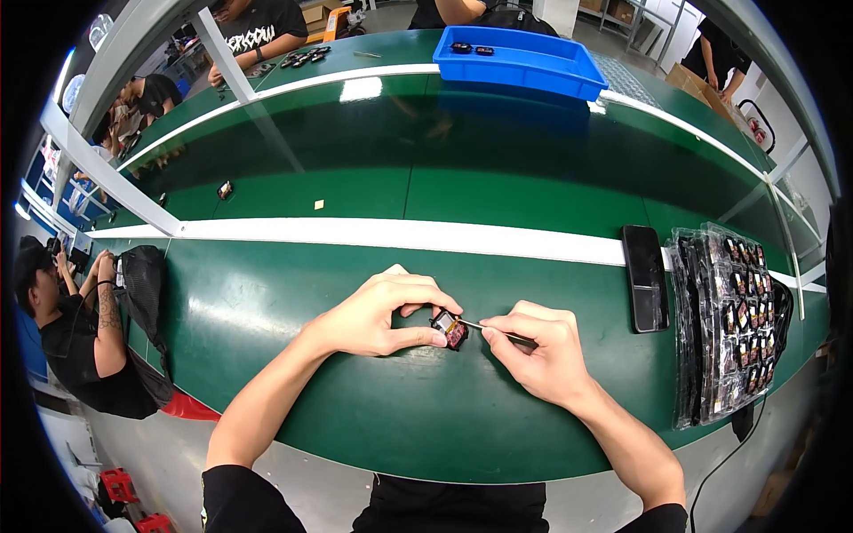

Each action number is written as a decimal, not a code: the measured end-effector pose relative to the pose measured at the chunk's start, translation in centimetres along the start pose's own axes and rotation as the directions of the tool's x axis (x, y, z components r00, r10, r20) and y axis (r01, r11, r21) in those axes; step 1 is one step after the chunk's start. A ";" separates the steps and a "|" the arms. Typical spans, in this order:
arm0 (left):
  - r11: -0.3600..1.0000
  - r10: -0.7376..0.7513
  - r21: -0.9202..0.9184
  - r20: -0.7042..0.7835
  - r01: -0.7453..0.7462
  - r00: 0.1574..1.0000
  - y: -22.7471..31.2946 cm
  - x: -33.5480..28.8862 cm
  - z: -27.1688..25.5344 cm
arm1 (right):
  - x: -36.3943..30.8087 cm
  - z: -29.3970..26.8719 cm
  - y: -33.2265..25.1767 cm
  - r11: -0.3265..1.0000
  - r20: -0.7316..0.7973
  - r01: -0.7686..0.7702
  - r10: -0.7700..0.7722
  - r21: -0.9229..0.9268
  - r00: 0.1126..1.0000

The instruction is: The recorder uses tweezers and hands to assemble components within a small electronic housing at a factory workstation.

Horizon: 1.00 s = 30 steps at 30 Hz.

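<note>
My left hand (391, 311) pinches a small black electronic module (451, 330) between thumb and fingers, just above the green tabletop (373, 409). The module's inside lies exposed, with a silvery part and a reddish part showing. From the other side, my right hand (542, 346) is closed around a slim metal tool (475, 325). Its tip reaches the module's upper right edge. Whether the tool is a pair of tweezers or a single-shaft pick, I cannot tell.
Right of my hands lie a black phone (644, 277) and stacked clear blister trays (724, 324) holding several small modules. A white rail (400, 234) crosses behind. Farther off are a blue bin (524, 62) and a small loose part (225, 190). A person (89, 346) sits at left; others work beyond.
</note>
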State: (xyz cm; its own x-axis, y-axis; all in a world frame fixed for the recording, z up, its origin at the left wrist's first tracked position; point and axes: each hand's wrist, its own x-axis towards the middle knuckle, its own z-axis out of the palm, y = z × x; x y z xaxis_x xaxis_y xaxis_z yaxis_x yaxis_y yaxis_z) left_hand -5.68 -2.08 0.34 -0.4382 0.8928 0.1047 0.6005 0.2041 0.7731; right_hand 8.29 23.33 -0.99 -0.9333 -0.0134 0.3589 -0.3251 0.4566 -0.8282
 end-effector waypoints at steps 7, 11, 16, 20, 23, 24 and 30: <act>1.000 -0.005 0.003 -0.002 0.005 1.000 0.1 0.2 0.0 | -0.1 0.0 0.6 1.000 0.009 0.012 -0.012 0.009 1.000; 1.000 0.021 0.016 -0.042 -0.020 0.999 0.2 0.1 0.2 | 0.1 0.0 0.3 1.000 0.013 0.023 -0.023 -0.011 1.000; 0.999 0.054 0.002 -0.049 -0.054 0.997 0.6 0.2 0.4 | -0.1 0.2 0.4 1.000 0.015 0.012 -0.012 -0.010 1.000; 0.997 0.079 0.018 -0.038 -0.079 0.996 0.4 0.4 0.5 | -0.1 0.2 0.4 0.999 0.003 0.030 -0.030 -0.025 1.000; 0.998 0.063 0.032 -0.027 -0.062 0.998 0.6 0.2 0.4 | 0.1 0.2 0.2 0.999 0.009 0.039 -0.039 -0.029 0.999; 0.997 0.065 0.032 -0.025 -0.064 0.998 0.6 0.2 0.4 | 0.0 0.3 0.2 0.999 0.006 0.038 -0.038 -0.031 0.999; 0.997 0.076 0.012 -0.032 -0.075 0.997 0.3 0.1 0.5 | -0.3 0.3 0.3 1.000 0.017 0.018 -0.017 -0.009 1.000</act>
State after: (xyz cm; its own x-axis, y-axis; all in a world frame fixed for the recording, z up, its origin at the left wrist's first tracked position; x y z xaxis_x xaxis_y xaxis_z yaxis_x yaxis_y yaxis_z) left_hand -5.19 -1.68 0.30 -0.4125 0.8925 0.1827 0.6398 0.1411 0.7555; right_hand 8.38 23.25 -1.46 -0.9299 -0.0368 0.3659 -0.3401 0.4645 -0.8177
